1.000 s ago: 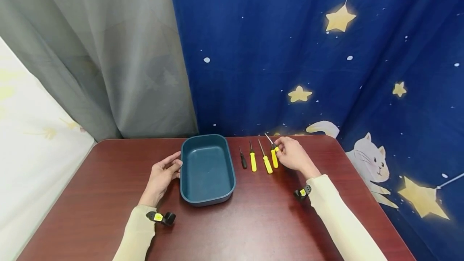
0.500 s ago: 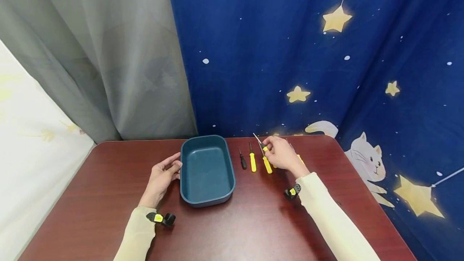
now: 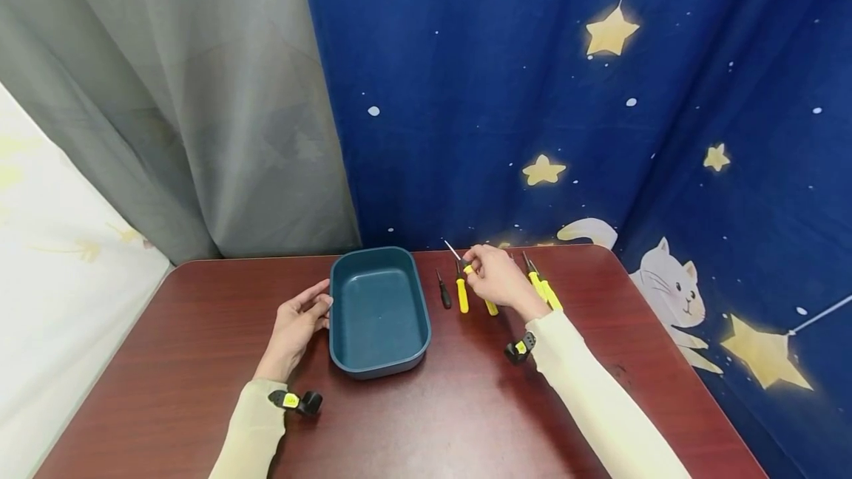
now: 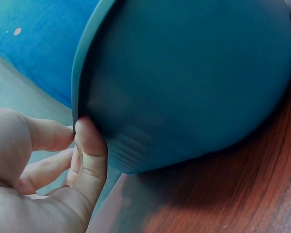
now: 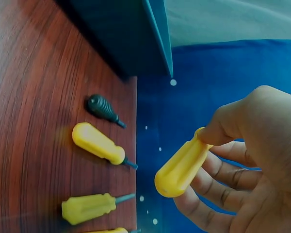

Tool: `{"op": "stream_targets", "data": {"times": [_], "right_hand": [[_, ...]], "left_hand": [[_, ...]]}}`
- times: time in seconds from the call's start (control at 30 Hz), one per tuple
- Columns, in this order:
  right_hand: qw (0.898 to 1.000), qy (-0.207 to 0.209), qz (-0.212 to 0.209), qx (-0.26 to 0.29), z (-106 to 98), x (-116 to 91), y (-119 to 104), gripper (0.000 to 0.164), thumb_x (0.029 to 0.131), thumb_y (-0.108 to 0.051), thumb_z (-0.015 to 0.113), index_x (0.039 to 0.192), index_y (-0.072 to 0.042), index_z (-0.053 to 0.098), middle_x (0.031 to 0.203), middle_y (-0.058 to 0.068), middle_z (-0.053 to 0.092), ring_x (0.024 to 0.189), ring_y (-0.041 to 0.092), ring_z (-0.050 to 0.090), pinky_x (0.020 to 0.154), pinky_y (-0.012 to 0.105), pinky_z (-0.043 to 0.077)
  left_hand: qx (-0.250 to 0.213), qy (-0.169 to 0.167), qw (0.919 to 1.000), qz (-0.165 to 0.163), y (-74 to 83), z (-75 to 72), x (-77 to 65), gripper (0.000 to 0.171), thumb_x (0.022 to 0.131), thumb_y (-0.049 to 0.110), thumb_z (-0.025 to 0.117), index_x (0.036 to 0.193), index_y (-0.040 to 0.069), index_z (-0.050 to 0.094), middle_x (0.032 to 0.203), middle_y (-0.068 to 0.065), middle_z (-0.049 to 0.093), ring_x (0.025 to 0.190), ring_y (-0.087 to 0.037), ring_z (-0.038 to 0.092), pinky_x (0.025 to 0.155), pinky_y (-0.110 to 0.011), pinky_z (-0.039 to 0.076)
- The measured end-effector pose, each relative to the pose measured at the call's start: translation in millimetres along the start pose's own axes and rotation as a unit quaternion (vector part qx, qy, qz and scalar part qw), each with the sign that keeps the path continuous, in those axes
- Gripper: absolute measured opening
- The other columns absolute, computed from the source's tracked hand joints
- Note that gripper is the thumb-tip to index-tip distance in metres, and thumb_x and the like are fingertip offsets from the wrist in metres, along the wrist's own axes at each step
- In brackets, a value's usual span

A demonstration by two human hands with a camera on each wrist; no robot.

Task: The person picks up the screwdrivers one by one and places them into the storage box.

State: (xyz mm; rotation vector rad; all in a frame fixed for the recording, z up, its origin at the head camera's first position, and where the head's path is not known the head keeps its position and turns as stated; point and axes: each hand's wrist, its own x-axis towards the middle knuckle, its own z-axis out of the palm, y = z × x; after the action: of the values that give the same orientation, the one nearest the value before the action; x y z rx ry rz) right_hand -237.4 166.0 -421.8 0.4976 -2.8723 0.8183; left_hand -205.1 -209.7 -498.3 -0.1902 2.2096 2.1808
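A dark blue plastic box [image 3: 379, 373] stands on the table. On its left side, my left hand [image 3: 293, 327] holds the rim, the thumb against the outer wall [image 4: 184, 87] in the left wrist view. Above the row of tools, my right hand [image 3: 499, 278] pinches a yellow-handled screwdriver [image 5: 182, 167], its shaft pointing up and left in the head view. Beneath and beside this hand lie a small black screwdriver [image 3: 445, 296], a yellow one [image 3: 462, 296] and another yellow one [image 3: 492, 307], partly hidden by the hand.
Two more yellow-handled screwdrivers [image 3: 549, 296] lie close together by the right wrist. The brown table [image 3: 426, 427] ends at the back against a blue star curtain [image 3: 452, 94] and a grey curtain [image 3: 266, 131].
My right hand has moved left toward the box with the screwdriver, uncovering the two yellow screwdrivers behind it. The left hand and the box look unmoved.
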Motion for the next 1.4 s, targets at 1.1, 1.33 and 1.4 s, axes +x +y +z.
{"op": "stream_targets", "data": {"times": [1.1, 1.33, 1.4], "right_hand": [[0.999, -0.048, -0.018, 0.013, 17, 26, -58, 0.024, 0.092, -0.012, 0.068, 0.116, -0.008, 0.067, 0.099, 0.004, 0.065, 0.085, 0.017, 0.061, 0.078, 0.031, 0.057], [0.998, -0.064, -0.013, 0.021, 21, 33, -67, 0.023, 0.092, -0.012, 0.067, 0.115, -0.008, 0.066, 0.096, 0.004, 0.066, 0.081, 0.016, 0.062, 0.069, 0.027, 0.055], [0.997, -0.068, -0.012, 0.022, 23, 34, -70, 0.024, 0.092, -0.012, 0.067, 0.115, -0.008, 0.066, 0.097, 0.004, 0.066, 0.08, 0.016, 0.062, 0.067, 0.026, 0.055]], "left_hand": [[0.0, -0.003, 1.0, -0.007, 3.5, -1.7, -1.9, 0.045, 0.105, 0.015, 0.06, 0.149, 0.01, 0.053, 0.103, -0.001, 0.064, 0.078, -0.006, 0.062, 0.068, -0.019, 0.058], [0.004, -0.007, 0.9999, -0.009, 5.0, -1.6, -0.9, 0.044, 0.105, 0.011, 0.057, 0.149, 0.009, 0.053, 0.101, -0.001, 0.065, 0.078, -0.006, 0.063, 0.068, -0.02, 0.058], [0.008, -0.011, 0.9999, -0.009, 5.7, -1.4, -0.7, 0.044, 0.105, 0.011, 0.057, 0.149, 0.009, 0.052, 0.102, -0.003, 0.066, 0.079, -0.007, 0.064, 0.068, -0.02, 0.059]]}}
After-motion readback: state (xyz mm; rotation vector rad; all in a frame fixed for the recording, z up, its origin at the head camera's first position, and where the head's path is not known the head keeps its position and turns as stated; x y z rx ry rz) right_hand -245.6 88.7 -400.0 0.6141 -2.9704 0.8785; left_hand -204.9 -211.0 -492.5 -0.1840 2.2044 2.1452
